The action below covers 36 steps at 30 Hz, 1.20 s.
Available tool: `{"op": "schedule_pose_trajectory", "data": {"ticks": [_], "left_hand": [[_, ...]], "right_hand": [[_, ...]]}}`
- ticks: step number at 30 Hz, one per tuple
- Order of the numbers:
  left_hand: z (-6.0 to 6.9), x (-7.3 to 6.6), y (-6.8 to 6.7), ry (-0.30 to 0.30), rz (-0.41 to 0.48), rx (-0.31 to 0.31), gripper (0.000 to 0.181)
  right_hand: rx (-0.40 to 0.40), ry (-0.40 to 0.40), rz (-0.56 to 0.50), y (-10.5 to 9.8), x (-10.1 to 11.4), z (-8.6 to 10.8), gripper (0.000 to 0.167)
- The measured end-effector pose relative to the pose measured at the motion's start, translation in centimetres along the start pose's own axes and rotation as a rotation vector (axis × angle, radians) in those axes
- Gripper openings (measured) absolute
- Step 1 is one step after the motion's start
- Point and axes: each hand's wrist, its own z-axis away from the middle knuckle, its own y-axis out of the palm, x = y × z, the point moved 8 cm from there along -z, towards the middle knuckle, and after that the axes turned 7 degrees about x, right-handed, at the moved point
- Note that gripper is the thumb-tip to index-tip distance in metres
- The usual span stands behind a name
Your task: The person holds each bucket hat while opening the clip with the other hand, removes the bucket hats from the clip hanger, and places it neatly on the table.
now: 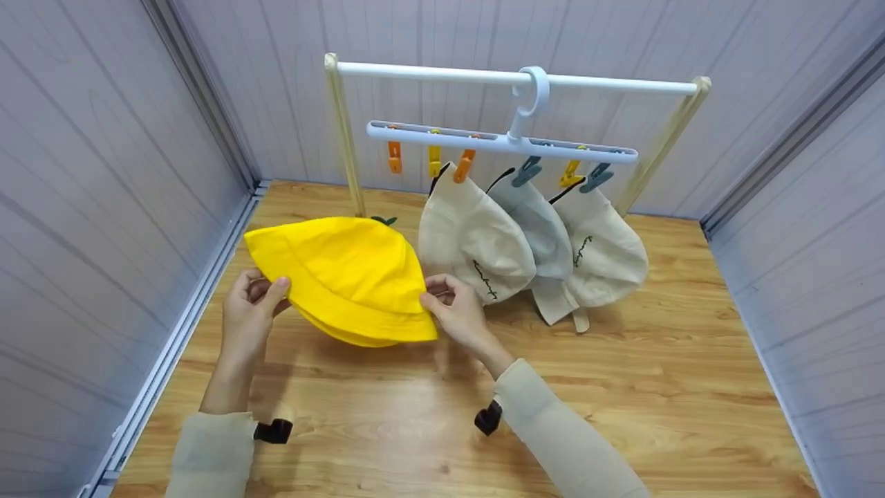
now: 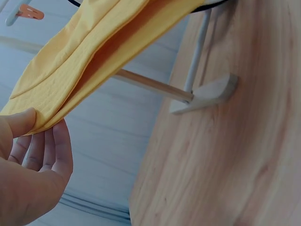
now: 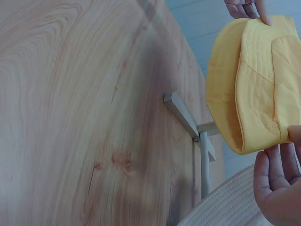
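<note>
A yellow bucket hat (image 1: pixel 346 266) is held up above the wooden floor in the head view, its brim tilted down toward me. My left hand (image 1: pixel 252 304) pinches the brim at its left side, thumb on the near face and fingers behind, as the left wrist view shows with the folded brim (image 2: pixel 70 84). At the brim's right end my right hand (image 1: pixel 456 311) pinches the cloth between thumb and fingers. In the right wrist view the hat (image 3: pixel 256 84) spans both hands, its opening facing the floor side. A small green leaf-like piece (image 1: pixel 384 221) shows at the hat's top.
Behind stands a rack with a white bar (image 1: pixel 442 73) and wooden posts (image 1: pixel 343 138). A white clip hanger (image 1: pixel 484 142) hangs from it. Its clips hold a cream hat (image 1: pixel 477 238), a grey hat (image 1: pixel 543 228) and another cream hat (image 1: pixel 608 256). An orange clip (image 1: pixel 395 158) hangs at left.
</note>
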Motion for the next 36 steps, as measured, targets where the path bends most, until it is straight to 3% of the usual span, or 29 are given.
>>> {"op": "schedule_pose_trajectory", "data": {"ticks": [7,23,29,36], "left_hand": [[0.7,1.7,-2.0,-0.061,-0.025,-0.037,0.028],[2.4,5.6,-6.6,-0.243,-0.083,-0.1,0.03],[2.8,6.7,-7.7,-0.282,-0.161,-0.104,0.031],[3.6,8.2,-8.9,-0.344,-0.256,-0.104,0.032]], "right_hand": [[0.05,0.009,-0.005,1.7,-0.2,-0.3,0.019],[0.138,0.073,0.099,5.6,-1.3,-1.3,0.018],[0.139,0.048,0.133,6.9,-2.3,-1.7,0.018],[0.143,0.095,0.149,8.4,-3.5,-1.9,0.018]]}}
